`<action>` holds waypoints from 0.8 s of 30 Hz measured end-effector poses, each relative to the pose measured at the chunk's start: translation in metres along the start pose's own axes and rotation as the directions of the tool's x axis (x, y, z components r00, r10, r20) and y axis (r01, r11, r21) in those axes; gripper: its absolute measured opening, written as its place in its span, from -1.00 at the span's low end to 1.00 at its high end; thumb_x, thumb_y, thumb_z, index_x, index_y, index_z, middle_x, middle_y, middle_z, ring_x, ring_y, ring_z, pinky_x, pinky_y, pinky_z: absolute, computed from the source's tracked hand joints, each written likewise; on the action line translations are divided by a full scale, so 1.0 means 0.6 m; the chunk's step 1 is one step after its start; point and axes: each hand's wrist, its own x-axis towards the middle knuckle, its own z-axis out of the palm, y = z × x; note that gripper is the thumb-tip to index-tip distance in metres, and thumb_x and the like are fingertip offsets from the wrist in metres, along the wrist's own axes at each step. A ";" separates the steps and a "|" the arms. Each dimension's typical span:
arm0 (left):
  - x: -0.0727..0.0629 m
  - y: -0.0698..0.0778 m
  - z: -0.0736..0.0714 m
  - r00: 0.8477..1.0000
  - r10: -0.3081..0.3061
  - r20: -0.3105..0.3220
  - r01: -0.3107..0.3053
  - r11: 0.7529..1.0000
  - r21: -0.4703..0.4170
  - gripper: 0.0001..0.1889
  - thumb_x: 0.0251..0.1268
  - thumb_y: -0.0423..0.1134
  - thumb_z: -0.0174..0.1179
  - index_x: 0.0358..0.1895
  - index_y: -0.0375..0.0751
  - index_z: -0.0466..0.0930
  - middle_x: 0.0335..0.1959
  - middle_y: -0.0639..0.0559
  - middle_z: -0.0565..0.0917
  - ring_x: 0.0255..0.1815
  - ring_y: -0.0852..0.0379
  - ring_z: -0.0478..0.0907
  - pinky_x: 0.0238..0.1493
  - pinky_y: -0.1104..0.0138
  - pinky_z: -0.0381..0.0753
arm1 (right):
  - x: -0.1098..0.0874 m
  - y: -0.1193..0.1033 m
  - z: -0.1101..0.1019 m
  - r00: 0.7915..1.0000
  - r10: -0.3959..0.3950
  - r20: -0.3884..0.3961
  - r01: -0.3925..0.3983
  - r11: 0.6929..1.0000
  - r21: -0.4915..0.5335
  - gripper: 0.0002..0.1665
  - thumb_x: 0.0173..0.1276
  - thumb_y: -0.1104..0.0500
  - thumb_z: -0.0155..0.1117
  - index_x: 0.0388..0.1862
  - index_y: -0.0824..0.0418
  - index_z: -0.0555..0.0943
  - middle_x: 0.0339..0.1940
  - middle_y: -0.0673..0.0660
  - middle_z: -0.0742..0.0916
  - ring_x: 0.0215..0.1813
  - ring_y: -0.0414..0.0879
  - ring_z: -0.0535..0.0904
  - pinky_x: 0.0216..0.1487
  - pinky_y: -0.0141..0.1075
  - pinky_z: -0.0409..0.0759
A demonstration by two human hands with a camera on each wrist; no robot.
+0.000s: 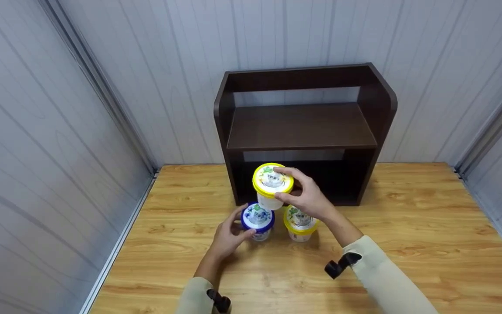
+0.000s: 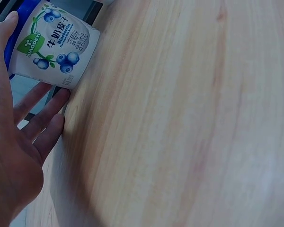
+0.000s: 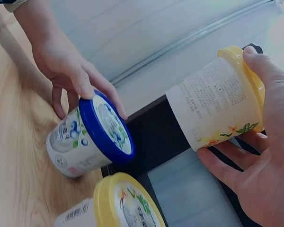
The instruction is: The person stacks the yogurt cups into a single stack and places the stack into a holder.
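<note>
My right hand (image 1: 306, 197) grips a white tub with a yellow lid (image 1: 273, 179), thumb and fingers around the lid's edge, and holds it up above the table. My left hand (image 1: 229, 235) holds the rim of a blue-lidded blueberry tub (image 1: 258, 217), which stands on the table; the thumb lies on the near side of the lid. In the left wrist view its blueberry print (image 2: 52, 45) faces me. A second yellow-lidded tub (image 1: 301, 222) stands just right of the blue one, untouched, below my right hand.
A dark brown two-level shelf (image 1: 303, 126) stands on the wooden table (image 1: 181, 244) right behind the tubs, against the pale panelled wall (image 1: 190, 87). Another wall panel (image 1: 37, 174) runs along the left side. Black straps (image 1: 342, 264) hang at both sleeves.
</note>
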 end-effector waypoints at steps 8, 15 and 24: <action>-0.001 0.001 -0.002 1.000 -0.001 0.002 0.001 1.000 -0.003 -0.19 0.46 -0.20 0.56 0.71 -0.02 0.41 0.38 -0.33 0.72 0.20 -0.25 0.83 0.28 -0.07 0.83 | 0.011 0.011 0.020 1.000 0.005 0.015 -0.005 1.000 0.002 -0.19 0.55 0.16 0.53 0.70 0.20 0.47 0.65 0.37 0.56 0.40 0.15 0.67 0.28 -0.31 0.78; -0.002 0.001 -0.002 1.000 -0.028 0.011 0.028 0.999 0.021 -0.17 0.49 -0.12 0.54 0.74 0.06 0.37 0.40 -0.31 0.70 0.25 -0.23 0.81 0.34 -0.07 0.80 | 0.017 0.019 0.040 1.000 0.017 0.026 -0.017 1.000 0.002 -0.19 0.56 0.12 0.54 0.70 0.19 0.48 0.64 0.35 0.57 0.42 0.15 0.67 0.37 -0.11 0.77; -0.002 0.002 -0.001 0.999 -0.040 0.013 0.040 0.999 0.018 -0.18 0.50 -0.11 0.54 0.74 -0.02 0.37 0.38 -0.30 0.71 0.27 -0.24 0.81 0.36 -0.11 0.79 | 0.011 0.038 0.061 0.998 0.039 0.047 -0.040 0.999 0.025 -0.19 0.56 0.12 0.54 0.70 0.18 0.48 0.65 0.35 0.55 0.42 0.14 0.66 0.34 -0.22 0.76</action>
